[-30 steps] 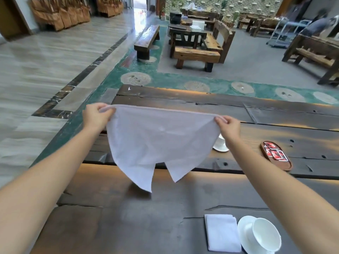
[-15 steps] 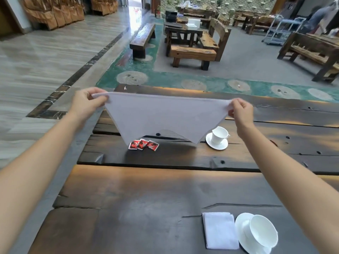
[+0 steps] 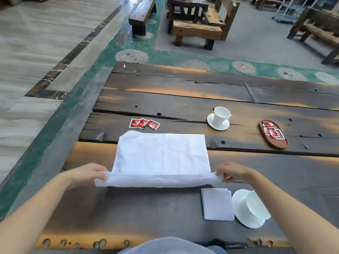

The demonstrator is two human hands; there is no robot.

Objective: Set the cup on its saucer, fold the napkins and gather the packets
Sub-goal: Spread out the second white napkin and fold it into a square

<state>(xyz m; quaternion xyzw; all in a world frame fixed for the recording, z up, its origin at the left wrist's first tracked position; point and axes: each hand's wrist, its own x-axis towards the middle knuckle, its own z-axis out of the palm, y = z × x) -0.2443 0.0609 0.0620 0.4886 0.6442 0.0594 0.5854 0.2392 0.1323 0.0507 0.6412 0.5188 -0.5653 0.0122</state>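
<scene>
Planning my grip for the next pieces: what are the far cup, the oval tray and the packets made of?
Far cup: glossy white ceramic, probably porcelain, judging by its sheen. Oval tray: brown, matte, likely wood. Packets: thin printed red sachets with white edges, paper or foil; cannot tell which.

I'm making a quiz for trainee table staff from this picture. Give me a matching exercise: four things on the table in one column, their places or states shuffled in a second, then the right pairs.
Things
1. large napkin
2. folded napkin
3. loose packets
4. far cup

States
A. standing on a saucer
B. lying beside the near saucer
C. fanned out on bare wood
D. near edge held in both hands

Pairs: 1-D, 2-B, 3-C, 4-A
</scene>
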